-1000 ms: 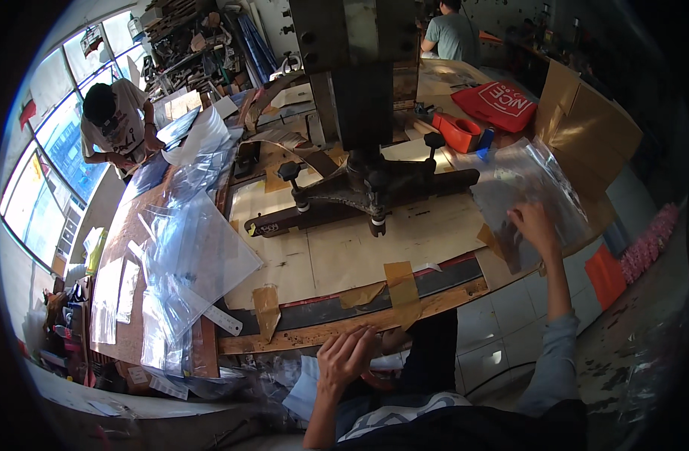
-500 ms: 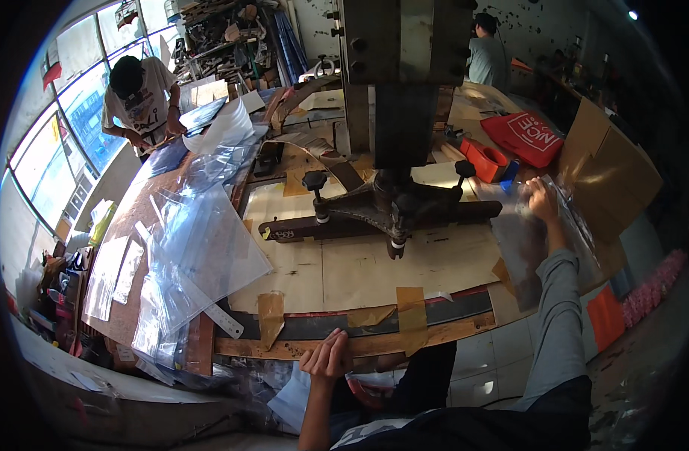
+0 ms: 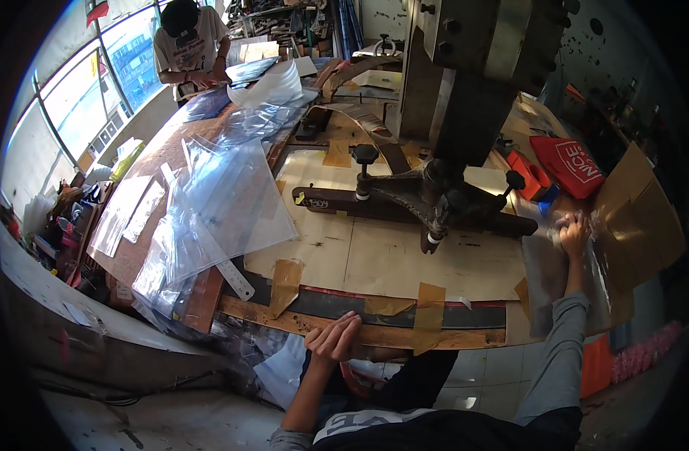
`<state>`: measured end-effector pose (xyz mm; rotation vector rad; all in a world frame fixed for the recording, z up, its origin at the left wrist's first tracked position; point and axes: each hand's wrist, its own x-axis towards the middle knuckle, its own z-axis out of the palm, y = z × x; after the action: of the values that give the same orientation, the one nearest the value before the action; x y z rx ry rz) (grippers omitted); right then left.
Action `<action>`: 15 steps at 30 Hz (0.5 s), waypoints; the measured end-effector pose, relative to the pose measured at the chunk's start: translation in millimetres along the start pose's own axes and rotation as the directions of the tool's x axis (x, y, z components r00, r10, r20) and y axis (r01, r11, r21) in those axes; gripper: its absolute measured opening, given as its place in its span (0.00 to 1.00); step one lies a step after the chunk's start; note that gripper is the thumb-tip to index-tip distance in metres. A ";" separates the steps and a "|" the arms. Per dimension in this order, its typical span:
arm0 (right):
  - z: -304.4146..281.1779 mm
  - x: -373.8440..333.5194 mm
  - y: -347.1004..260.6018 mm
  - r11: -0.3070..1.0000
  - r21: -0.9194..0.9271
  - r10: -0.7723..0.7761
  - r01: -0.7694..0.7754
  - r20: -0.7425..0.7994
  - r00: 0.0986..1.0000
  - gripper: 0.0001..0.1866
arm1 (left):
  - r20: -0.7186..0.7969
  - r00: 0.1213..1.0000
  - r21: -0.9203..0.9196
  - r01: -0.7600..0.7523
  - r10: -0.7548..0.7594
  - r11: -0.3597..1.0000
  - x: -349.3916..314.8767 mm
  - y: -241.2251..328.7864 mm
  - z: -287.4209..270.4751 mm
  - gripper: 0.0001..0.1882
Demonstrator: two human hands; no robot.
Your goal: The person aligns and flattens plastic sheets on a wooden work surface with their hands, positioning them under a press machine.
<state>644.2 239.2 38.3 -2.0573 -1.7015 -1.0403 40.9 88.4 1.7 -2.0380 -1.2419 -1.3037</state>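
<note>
My left hand (image 3: 333, 338) is closed, its curled fingers against the wooden front edge (image 3: 269, 314) of the press table; the inside of the hand is hidden. Out to the right, my right hand (image 3: 574, 231) is closed on clear plastic sheets (image 3: 546, 282), its fingers bent over them. Between the hands lies a pale board (image 3: 397, 263) with brown tape (image 3: 429, 312) along its front. Over this board stands the dark metal bar (image 3: 405, 210) of a press, under a thick column (image 3: 465, 113) with black knobs (image 3: 365, 155).
Clear plastic sheets (image 3: 247, 218) and a steel ruler (image 3: 235, 279) cover the left side. A red bag (image 3: 566, 165), an orange holder (image 3: 526, 174) and an opened cardboard box (image 3: 638, 210) stand at the right. Another person (image 3: 190, 45) bends over sheets at the far left.
The view has swung left, so the table sits farther right in it. My right hand has come slightly nearer over the plastic. The person at the far right is out of sight.
</note>
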 end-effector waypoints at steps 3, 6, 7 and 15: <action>14.6 -4.1 17.6 0.997 -0.081 -0.001 -0.001 -0.020 1.000 0.23 | 0.000 1.000 -0.003 0.005 -0.005 1.000 -0.3 2.1 0.8 0.09; 42.4 -11.7 35.1 0.977 -0.141 -0.181 0.158 -0.175 0.968 0.24 | 0.002 1.000 -0.008 0.001 -0.001 1.000 0.9 2.1 1.2 0.08; 47.6 -14.2 41.1 0.956 -0.191 -0.258 0.222 -0.192 0.947 0.25 | 0.006 1.000 -0.010 -0.003 0.003 1.000 1.3 2.3 1.4 0.08; 30.7 -12.6 26.3 0.995 0.033 -0.096 0.094 0.064 0.993 0.24 | 0.016 1.000 -0.007 0.006 -0.006 1.000 2.3 2.7 -3.5 0.09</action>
<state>678.9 241.8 14.2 -2.0305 -1.8524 -0.9795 41.9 85.5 5.6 -2.0548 -1.2535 -1.2991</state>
